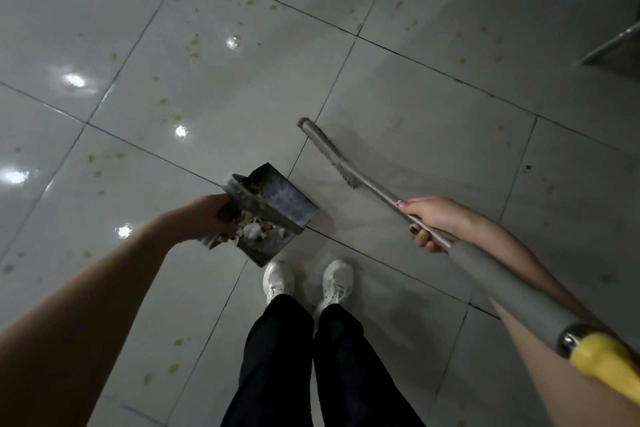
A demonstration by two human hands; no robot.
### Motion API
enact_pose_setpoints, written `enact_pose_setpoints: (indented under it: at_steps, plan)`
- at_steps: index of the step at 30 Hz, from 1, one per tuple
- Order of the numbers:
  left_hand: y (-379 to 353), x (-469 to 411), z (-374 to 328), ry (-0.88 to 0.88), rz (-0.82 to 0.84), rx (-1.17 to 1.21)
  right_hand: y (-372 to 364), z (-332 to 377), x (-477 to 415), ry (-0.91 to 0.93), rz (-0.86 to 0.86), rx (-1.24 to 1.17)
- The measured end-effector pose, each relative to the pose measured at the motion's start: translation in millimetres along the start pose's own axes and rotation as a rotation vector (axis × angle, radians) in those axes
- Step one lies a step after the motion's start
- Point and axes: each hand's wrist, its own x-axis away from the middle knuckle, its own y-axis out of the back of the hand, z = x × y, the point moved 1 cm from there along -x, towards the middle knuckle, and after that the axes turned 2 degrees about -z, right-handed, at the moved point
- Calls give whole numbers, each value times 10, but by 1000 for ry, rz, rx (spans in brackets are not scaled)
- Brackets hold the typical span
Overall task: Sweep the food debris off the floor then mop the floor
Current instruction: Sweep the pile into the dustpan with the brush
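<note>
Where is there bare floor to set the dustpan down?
The tile right of the broom head, beyond the right hand, looks bare. So does the patch right of the shoes. Left of the dustpan, yellowish spots crowd the tiles.

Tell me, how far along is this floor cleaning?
Done: a heap of food debris already sits in the dustpan. In hand: the left hand holds that dustpan and the right hand grips the broom, so sweeping seems nearly finished. Left: yellowish spots dot the tiled floor, so mopping looks undone; no mop is in view.
</note>
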Motion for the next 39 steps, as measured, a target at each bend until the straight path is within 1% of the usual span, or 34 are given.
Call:
enact_pose_setpoints:
  at_steps: [9,15,17,21,24,30,32,37,39]
  plan:
    - [-335,643,698,80,-92,164,-916,313,159,41,63,141]
    - [-655,897,1243,157,-159,434,-1590,303,171,63,52,208]
    - [-733,947,1380,195,-176,471,-1782,298,153,79,30,226]
    - [-860,943,1649,251,-200,460,-2097,299,83,71,27,222]
    - [-901,882,1795,291,-206,447,-2285,327,-26,78,11,263]
    - [-1017,733,2016,365,-180,374,-2612,383,-173,151,0,368]
    - [-1048,680,2071,374,-166,342,-2710,441,-232,180,4,390]
    - [-1047,588,2274,380,-192,387,-2879,576,-390,226,9,482]
    - [-1052,591,2355,377,-183,385,-2957,589,-435,215,13,527]
